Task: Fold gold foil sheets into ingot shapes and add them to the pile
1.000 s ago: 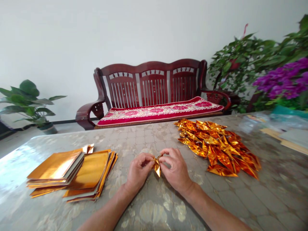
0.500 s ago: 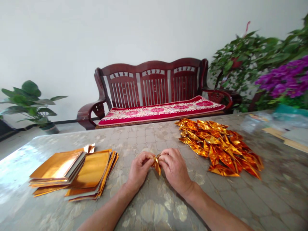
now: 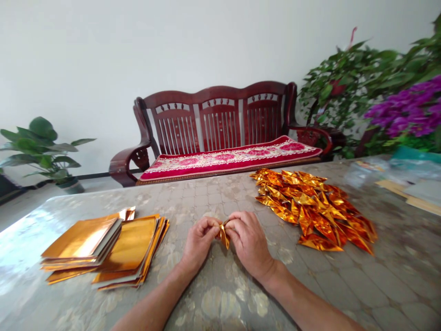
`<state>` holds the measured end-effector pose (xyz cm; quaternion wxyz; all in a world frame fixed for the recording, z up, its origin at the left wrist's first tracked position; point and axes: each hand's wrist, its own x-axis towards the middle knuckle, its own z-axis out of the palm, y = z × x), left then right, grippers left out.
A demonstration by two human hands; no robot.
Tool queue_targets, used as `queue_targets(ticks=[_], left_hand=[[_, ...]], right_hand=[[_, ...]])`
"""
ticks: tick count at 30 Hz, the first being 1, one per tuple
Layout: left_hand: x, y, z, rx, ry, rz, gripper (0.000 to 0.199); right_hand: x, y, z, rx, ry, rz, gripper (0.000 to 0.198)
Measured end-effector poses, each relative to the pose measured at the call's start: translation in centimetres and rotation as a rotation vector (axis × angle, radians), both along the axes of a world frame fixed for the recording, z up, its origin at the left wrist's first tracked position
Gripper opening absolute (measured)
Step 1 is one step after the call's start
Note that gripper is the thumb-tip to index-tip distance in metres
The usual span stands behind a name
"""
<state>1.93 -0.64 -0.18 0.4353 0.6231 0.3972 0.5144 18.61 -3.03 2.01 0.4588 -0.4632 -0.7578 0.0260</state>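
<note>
A small piece of folded gold foil paper (image 3: 224,236) is pinched between my two hands above the middle of the table, one pointed end facing me. My left hand (image 3: 202,239) grips its left side with thumb and forefinger. From the other side, my right hand (image 3: 248,241) closes its thumb and fingers on the paper. The fingers cover most of the piece. On the left lie two stacks of flat gold foil sheets (image 3: 134,241). To the right is a heap of folded gold foil pieces (image 3: 315,209) with pointed ends.
The table (image 3: 220,303) has a patterned, glossy cover. Plastic bags (image 3: 367,174) and papers lie at its far right, beside purple flowers (image 3: 406,110). A dark red wooden bench (image 3: 220,119) stands beyond the table. A potted plant (image 3: 43,147) is at the left.
The view has shifted very slightly. Both hands keep their pinch on the foil paper, in nearly the same place.
</note>
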Motion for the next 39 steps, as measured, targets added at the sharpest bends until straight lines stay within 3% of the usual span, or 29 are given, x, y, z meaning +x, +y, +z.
queue_targets(ticks=[7,11,17,21,30,39], left_hand=[[0.3,-0.3,0.2,-0.035,0.001,0.003,0.018],[0.3,-0.3,0.5,-0.119,-0.089,-0.068,0.026],[-0.2,-0.2,1.0,-0.423,-0.308,-0.262,0.037],[-0.7,0.0,1.0,-0.597,-0.369,-0.312,0.041],[-1.4,0.7,0.3,-0.635,-0.405,-0.402,0.030],[-1.0,0.3,0.9,-0.626,-0.376,-0.405,0.034]], right_hand=[[0.1,0.1,0.1,0.012,0.018,0.003,0.012],[0.2,0.2,0.3,-0.012,0.026,0.029,0.015],[2.1,1.1,0.3,-0.033,0.269,0.198,0.024],[2.9,1.4,0.5,-0.076,0.314,0.336,0.038],[3.0,1.4,0.4,-0.099,0.173,0.508,0.048],[2.5,1.3,0.1,-0.029,0.106,0.502,0.024]])
